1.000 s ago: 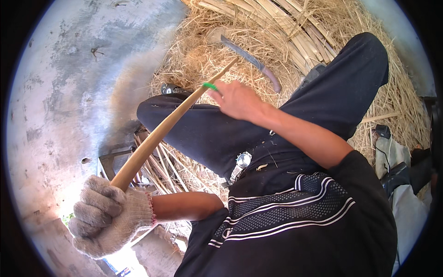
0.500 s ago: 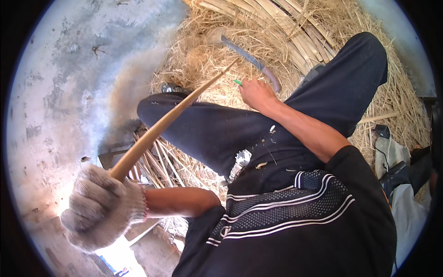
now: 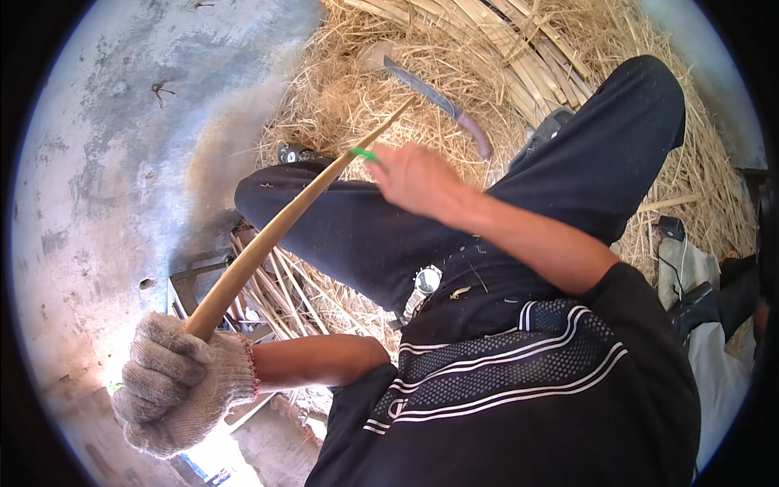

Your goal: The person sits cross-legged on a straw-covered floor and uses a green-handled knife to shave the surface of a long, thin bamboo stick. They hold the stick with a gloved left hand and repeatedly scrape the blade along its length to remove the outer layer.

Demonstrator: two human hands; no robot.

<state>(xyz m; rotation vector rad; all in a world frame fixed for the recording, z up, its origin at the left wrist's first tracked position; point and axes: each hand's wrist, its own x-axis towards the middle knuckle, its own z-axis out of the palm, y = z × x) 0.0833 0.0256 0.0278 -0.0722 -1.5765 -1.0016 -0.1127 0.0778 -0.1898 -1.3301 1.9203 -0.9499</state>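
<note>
My left hand, in a knitted grey glove, is closed round the thick end of a long tapering bamboo strip. The strip slants up and away to the right, past my left knee, and ends in a narrow tip. My bare right hand, smeared by motion, is closed near the strip's far part. A small green tool sticks out of its fingers and meets the strip's edge; most of it is hidden in the hand, so its kind is unclear. A machete with a brown handle lies on the shavings beyond.
Pale shavings cover the floor ahead. A bundle of long split strips lies at the far right, more strips beside my left thigh. A wristwatch rests at my lap. A stained wall stands on the left.
My right hand has moved left and nearer, bringing the green tool against the strip. My left hand and the strip's thick end have dropped slightly toward me.
</note>
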